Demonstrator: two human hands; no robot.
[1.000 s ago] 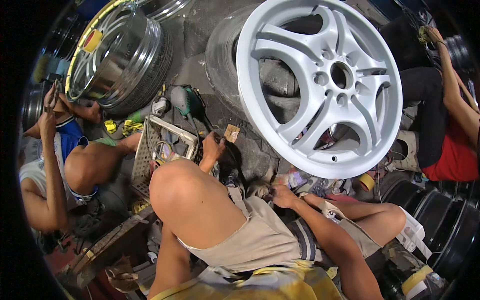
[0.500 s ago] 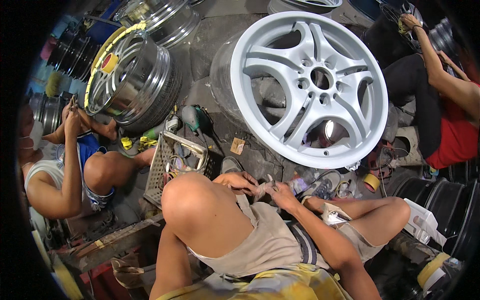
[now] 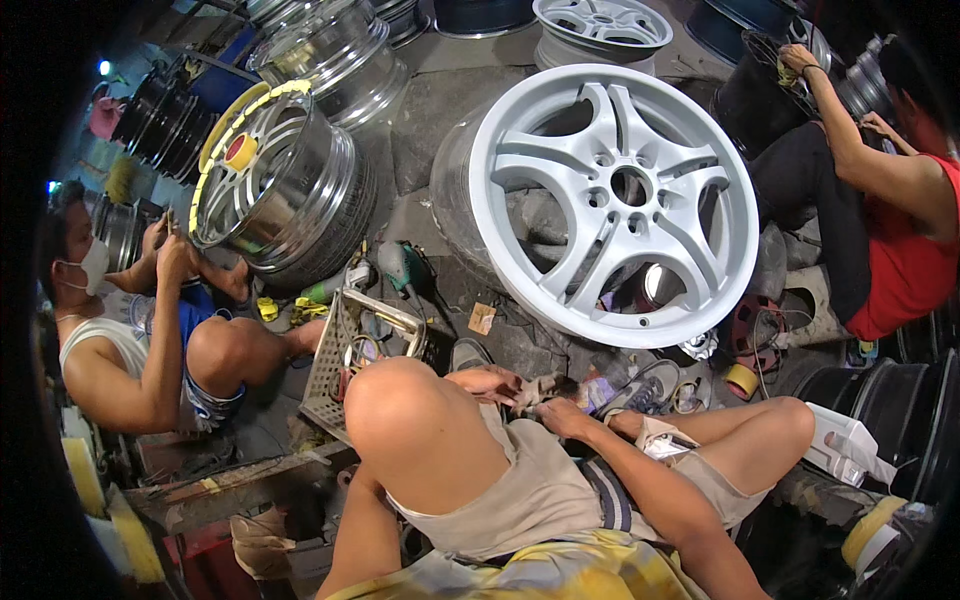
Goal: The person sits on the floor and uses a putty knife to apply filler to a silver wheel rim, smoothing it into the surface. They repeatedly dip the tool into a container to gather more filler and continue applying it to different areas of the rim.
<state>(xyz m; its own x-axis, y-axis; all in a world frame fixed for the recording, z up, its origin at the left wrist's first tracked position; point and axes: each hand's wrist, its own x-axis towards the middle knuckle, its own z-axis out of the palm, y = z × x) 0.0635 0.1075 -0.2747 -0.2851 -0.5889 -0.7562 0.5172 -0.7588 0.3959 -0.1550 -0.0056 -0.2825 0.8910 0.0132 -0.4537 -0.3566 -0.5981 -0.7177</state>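
Observation:
Between my raised knees, both hands work at a crumpled grey-beige rag [image 3: 538,389], which could be cloth or paper. My left hand [image 3: 484,382] pinches its left side, partly hidden behind my knee. Closed on its near side is my right hand [image 3: 562,417], seen from the back, so its fingertips are hidden. Just ahead of my hands stands a large pale-grey painted wheel rim [image 3: 622,262], tilted with its spoked face toward me and resting against a tyre [image 3: 455,195].
A plastic basket [image 3: 322,382] of cables and tools stands left of my knee, beside a green power tool [image 3: 402,265]. One co-worker [image 3: 120,350] sits at left near a taped chrome wheel [image 3: 300,195], another [image 3: 905,230] at right. A tape roll [image 3: 741,381] lies near my foot.
The view has tilted up slightly and turned left, so the wheels sit lower and more of both co-workers shows. The rag between my hands looks more spread out than before.

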